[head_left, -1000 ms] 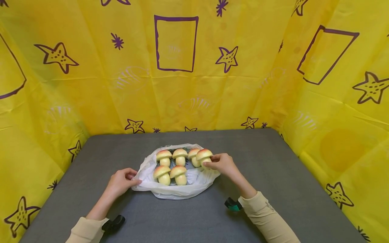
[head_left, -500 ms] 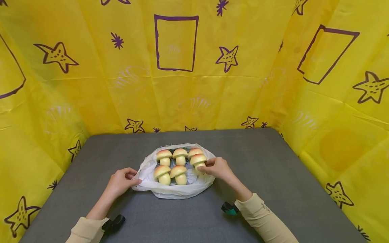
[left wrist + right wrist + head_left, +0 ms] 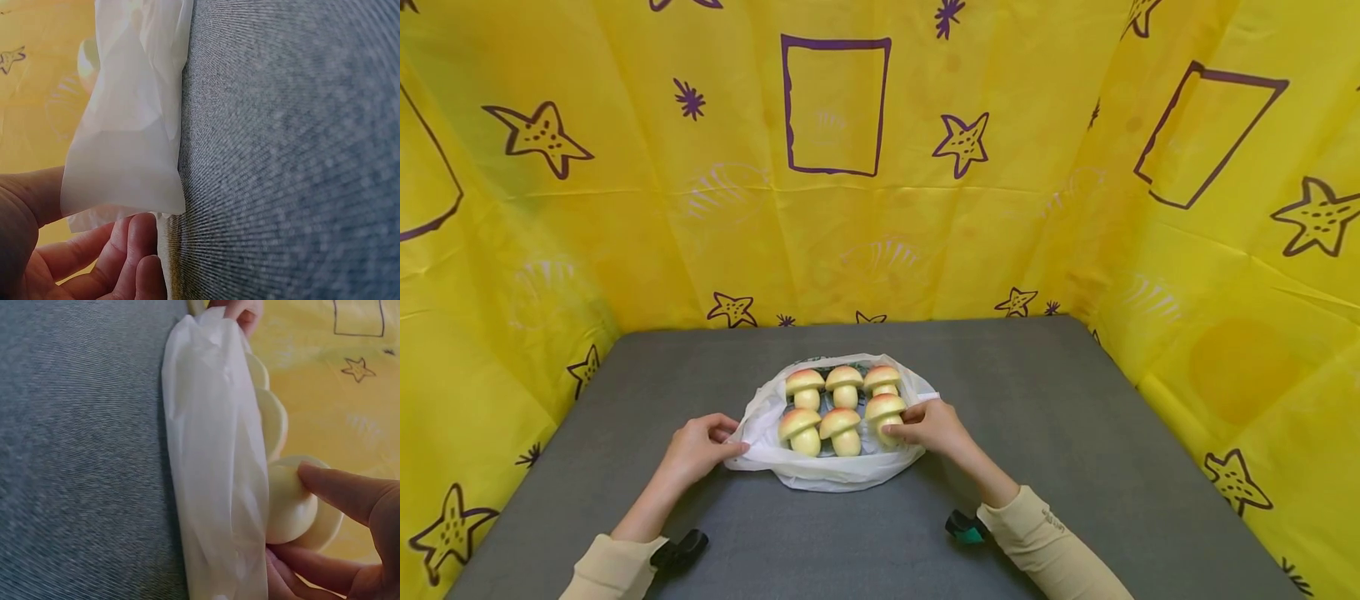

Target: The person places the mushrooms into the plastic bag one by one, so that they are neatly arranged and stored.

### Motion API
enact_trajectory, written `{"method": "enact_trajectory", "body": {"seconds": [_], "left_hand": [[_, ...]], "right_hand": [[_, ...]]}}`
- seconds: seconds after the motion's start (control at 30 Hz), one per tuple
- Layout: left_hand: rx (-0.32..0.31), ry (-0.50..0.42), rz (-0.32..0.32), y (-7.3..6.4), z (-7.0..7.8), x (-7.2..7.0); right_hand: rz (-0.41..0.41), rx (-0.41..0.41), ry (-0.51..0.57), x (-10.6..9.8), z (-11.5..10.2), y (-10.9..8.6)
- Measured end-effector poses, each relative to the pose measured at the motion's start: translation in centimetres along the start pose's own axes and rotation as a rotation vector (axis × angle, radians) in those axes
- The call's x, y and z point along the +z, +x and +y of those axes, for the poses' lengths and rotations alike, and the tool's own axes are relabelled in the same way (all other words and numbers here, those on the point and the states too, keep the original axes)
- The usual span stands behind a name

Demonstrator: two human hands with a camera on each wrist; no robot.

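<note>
A white plastic bag (image 3: 835, 477) lies spread open on the grey table, its rim rolled around several toy mushrooms. They have pale yellow stems and caps tinged red, and stand in two rows, such as this front mushroom (image 3: 841, 431). My right hand (image 3: 936, 427) pinches the front right mushroom (image 3: 883, 410) by its stem; the right wrist view shows the thumb (image 3: 340, 487) on one side of that stem and fingers beneath. At the bag's left end, my left hand (image 3: 694, 450) pinches the rim, with the thumb behind the plastic (image 3: 122, 150) in the left wrist view.
The grey cloth-covered table (image 3: 820, 550) extends around the bag on all sides. Yellow sheets (image 3: 842, 242) printed with purple stars and frames hang behind and on both sides. Dark wrist straps (image 3: 681, 550) show below both cuffs.
My right hand has moved left and toward me, lowering the mushroom from in front of the back right one into the front row. The left hand has stayed at the bag's rim.
</note>
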State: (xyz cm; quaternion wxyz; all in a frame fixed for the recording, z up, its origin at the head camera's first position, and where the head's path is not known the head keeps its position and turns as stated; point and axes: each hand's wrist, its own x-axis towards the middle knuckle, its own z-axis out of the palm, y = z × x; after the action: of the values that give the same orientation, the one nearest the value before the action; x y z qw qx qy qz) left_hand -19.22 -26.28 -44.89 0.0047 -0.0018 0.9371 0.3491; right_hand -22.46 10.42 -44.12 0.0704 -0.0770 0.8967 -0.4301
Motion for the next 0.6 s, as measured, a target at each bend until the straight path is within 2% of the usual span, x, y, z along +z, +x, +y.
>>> {"method": "enact_trajectory", "body": {"seconds": [0.17,0.6], "left_hand": [[-0.004,-0.005,-0.008,0.02,0.16,-0.06],[-0.005,-0.011,-0.016,-0.02,0.15,-0.15]], "right_hand": [[-0.007,0.005,-0.004,0.31,0.43,-0.13],[0.011,-0.050,-0.108,0.54,0.37,-0.61]]}}
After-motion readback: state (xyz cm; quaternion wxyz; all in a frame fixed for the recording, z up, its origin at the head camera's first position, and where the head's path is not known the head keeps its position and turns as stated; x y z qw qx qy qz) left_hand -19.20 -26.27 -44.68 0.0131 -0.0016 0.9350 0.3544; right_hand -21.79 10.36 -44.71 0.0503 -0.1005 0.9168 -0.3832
